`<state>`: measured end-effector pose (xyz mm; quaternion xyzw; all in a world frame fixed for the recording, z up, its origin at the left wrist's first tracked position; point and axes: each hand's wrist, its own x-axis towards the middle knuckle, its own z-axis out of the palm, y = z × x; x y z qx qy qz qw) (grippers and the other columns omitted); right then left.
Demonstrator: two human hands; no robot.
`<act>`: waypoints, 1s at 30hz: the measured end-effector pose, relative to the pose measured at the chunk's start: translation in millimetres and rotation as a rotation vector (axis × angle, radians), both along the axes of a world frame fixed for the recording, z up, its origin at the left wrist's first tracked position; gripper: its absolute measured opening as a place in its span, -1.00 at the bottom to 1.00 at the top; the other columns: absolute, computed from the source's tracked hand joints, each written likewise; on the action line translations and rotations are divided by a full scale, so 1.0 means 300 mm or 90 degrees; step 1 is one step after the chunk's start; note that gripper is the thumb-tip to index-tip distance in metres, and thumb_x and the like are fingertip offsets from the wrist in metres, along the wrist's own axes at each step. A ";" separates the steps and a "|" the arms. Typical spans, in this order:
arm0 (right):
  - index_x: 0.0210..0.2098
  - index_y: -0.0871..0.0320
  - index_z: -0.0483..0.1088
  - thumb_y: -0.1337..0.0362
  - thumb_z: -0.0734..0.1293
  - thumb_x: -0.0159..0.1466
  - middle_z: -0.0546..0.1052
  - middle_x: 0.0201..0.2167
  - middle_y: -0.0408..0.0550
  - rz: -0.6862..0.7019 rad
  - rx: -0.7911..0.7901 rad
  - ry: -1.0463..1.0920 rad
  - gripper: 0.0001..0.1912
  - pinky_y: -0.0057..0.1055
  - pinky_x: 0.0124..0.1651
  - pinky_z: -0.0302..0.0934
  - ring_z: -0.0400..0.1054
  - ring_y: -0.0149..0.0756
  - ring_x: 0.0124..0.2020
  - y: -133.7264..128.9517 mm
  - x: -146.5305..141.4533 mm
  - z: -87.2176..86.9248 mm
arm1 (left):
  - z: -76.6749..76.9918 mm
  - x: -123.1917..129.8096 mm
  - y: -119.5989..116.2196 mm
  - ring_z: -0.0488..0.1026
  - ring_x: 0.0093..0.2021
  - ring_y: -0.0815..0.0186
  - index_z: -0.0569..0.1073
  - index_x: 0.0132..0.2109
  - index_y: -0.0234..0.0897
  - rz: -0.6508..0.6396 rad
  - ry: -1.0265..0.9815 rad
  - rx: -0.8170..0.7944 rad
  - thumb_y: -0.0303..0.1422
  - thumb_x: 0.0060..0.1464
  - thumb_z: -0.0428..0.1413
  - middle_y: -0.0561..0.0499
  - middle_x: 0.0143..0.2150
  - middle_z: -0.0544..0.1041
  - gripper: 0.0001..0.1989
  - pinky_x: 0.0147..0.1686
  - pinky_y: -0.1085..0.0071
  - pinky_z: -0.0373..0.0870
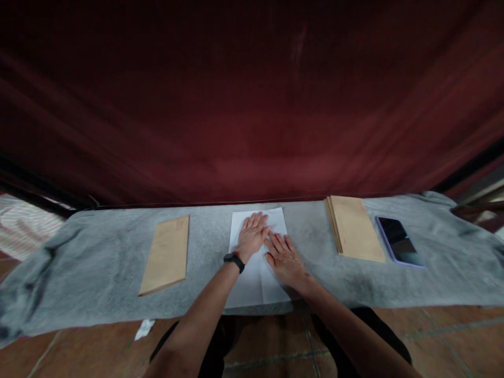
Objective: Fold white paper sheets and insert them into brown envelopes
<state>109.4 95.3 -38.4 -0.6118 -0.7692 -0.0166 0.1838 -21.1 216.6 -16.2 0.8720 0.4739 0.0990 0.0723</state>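
Observation:
A white sheet of paper (pixel 252 289) with faint creases lies on the grey cloth (pixel 208 236), directly in front of me. My left hand (pixel 252 235) rests flat on its upper part, fingers spread, a black band on the wrist. Just below and to the right, my right hand (pixel 285 260) presses on the sheet, palm down with fingers apart. The two hands nearly meet at the thumb and fingertips. Neither hand grips anything.
To the left lies a brown envelope (pixel 166 254). On the right are a stack of brown envelopes (pixel 356 228) and a phone (pixel 399 241) in a purple case. A dark red surface (pixel 252 131) rises behind the cloth. A white scrap (pixel 144 329) is on the tiled floor.

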 end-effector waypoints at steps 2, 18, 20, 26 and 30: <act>0.40 0.14 0.20 0.18 0.16 0.49 0.18 0.43 0.10 0.001 0.016 -0.019 -0.48 0.05 0.45 -0.10 0.09 -0.04 0.43 -0.003 0.001 0.001 | -0.008 -0.057 0.038 0.00 0.50 0.11 0.19 0.44 -0.27 0.044 0.028 0.023 -0.15 0.42 -0.24 -0.12 0.49 0.13 -0.42 0.45 0.07 -0.07; 0.41 0.10 0.18 0.19 0.14 0.49 0.09 0.47 0.10 0.001 -0.039 -0.013 -0.48 0.04 0.46 -0.13 0.06 -0.03 0.45 0.003 0.006 0.006 | -0.031 -0.142 -0.401 0.01 0.50 0.04 0.08 0.47 -0.33 -0.030 -0.022 0.106 -0.20 0.42 -0.19 -0.20 0.48 0.15 -0.42 0.40 -0.03 0.10; 0.42 0.11 0.17 0.21 0.13 0.49 0.07 0.47 0.11 0.007 -0.044 -0.013 -0.47 0.03 0.46 -0.14 0.04 -0.02 0.45 0.004 0.008 0.004 | -0.041 -0.137 -0.499 0.06 0.49 0.07 0.03 0.48 -0.37 -0.074 -0.016 0.115 -0.13 0.41 -0.14 -0.24 0.47 0.17 -0.35 0.41 -0.02 0.10; 0.41 0.10 0.18 0.20 0.11 0.49 0.12 0.47 0.07 -0.007 -0.051 0.012 -0.48 0.00 0.46 -0.15 0.06 -0.08 0.45 0.005 0.008 0.003 | -0.053 -0.277 -0.563 0.15 0.45 0.05 0.13 0.45 -0.28 -0.020 -0.008 0.108 -0.09 0.38 -0.08 -0.23 0.45 0.22 -0.38 0.39 -0.03 0.15; 0.38 0.15 0.22 0.17 0.14 0.48 0.17 0.45 0.10 -0.062 -0.063 0.030 -0.48 -0.02 0.44 -0.10 0.06 -0.04 0.44 0.020 0.018 0.015 | -0.044 -0.381 -0.468 0.25 0.39 -0.03 0.30 0.35 -0.32 0.146 -0.170 -0.006 -0.14 0.29 0.04 -0.28 0.40 0.30 -0.42 0.31 -0.03 0.27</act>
